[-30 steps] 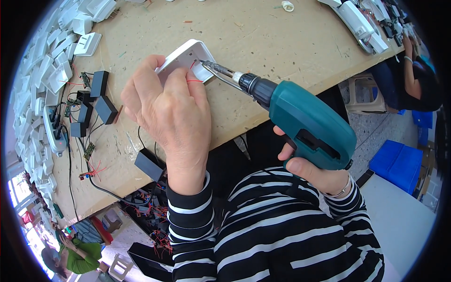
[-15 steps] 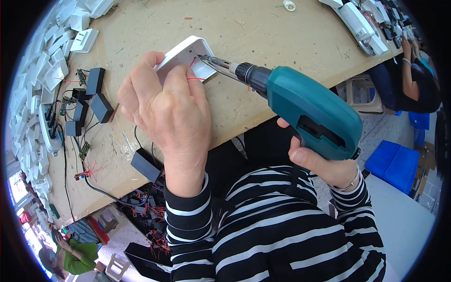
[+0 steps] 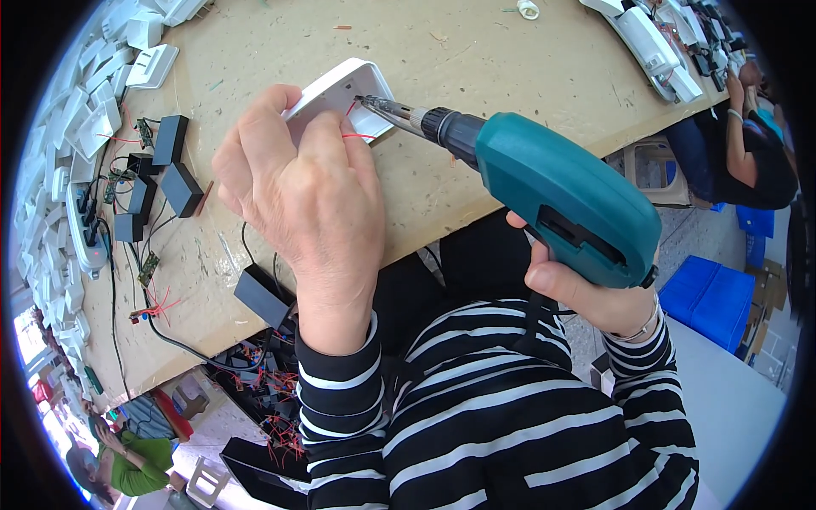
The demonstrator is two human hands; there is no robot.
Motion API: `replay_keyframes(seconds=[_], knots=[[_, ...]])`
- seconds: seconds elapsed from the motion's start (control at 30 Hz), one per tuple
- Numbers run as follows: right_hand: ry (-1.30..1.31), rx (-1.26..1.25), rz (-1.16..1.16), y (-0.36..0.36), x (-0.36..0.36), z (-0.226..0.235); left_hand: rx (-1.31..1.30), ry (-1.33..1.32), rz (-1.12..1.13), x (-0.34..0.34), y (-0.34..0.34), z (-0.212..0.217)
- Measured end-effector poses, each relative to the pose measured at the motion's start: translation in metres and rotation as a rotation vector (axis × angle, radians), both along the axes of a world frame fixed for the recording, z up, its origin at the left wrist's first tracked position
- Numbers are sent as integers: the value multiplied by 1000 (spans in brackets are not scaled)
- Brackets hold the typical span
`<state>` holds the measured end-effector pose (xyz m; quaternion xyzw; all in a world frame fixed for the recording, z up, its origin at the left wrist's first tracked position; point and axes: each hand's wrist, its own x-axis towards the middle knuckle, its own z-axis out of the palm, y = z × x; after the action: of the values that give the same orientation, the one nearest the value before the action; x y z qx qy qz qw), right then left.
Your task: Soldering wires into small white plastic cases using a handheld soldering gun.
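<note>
The teal drill [image 3: 561, 200] has swung closer; right hand [image 3: 586, 293] grips it, left hand [image 3: 297, 183] clamps the white casing [image 3: 340, 89] at upper centre: keep the bit square.

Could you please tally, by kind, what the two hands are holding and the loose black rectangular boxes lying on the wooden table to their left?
Teal power screwdriver, in right hand: 1
White plastic housing with red wires, under left hand: 1
Black rectangular boxes on wooden table: 5
Total: 7
</note>
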<state>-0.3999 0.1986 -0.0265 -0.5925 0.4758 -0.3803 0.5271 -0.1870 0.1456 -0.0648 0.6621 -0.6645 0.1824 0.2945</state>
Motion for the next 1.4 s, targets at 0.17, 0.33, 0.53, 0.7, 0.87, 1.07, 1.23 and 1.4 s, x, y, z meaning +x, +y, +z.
replay_keyframes(seconds=[0.17,0.33,0.53,0.7,0.87,1.07,1.23,1.4], knots=[[43,-67,11,-1,2,2,5,9,5,0,0,1],[100,-195,56,-5,-1,-2,-5,10,-7,0,-1,0],[131,-160,87,-5,-3,4,-26,3,-7,1,0,0],[127,-149,99,-8,-4,7,-17,10,-5,0,-1,0],[148,-127,86,-6,-3,10,-15,5,1,-1,-1,0],[127,-154,72,-5,-2,10,-19,4,6,-1,-1,0],[145,-180,91,-7,-3,10,-25,-2,3,-1,-1,-1],[157,-214,94,-8,-2,10,-22,0,6,0,-1,-2]])
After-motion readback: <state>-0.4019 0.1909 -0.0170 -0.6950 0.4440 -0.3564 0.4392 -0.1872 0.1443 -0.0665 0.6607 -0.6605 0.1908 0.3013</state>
